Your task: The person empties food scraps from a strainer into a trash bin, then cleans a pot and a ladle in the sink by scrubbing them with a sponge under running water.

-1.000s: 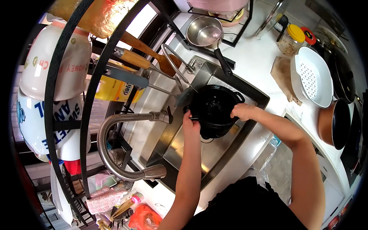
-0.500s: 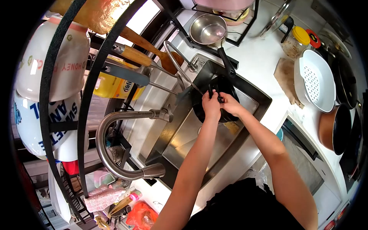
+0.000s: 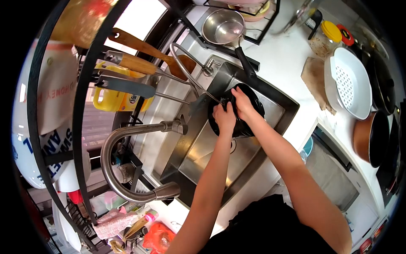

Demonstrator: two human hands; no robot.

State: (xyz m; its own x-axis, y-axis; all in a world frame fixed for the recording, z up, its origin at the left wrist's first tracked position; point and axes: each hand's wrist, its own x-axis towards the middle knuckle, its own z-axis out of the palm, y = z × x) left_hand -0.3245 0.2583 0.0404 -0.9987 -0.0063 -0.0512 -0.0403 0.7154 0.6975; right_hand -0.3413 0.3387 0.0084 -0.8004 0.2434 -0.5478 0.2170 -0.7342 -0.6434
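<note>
In the sink (image 3: 207,158) lies a glossy black thing (image 3: 254,101), rounded in outline and creased like a plastic bag; its exact kind is not clear. My left hand (image 3: 224,119) grips its near left part with bent fingers. Just up and to the right, my right hand (image 3: 244,103) holds its upper part, fingertips partly hidden in the dark folds. The two hands are close together. The thin curved spout (image 3: 186,70) ends right beside them over the black thing.
A large curved faucet (image 3: 111,158) arches over the sink's left side. A small steel saucepan (image 3: 224,27) stands behind, its black handle reaching over the sink edge. To the right are a white colander (image 3: 347,84), a brown cloth (image 3: 315,82) and a copper-coloured pot (image 3: 363,139). Utensils hang left.
My right hand has shifted up and left over the black thing, and my left hand slightly down. The black thing looks more spread out. The view has moved a little.
</note>
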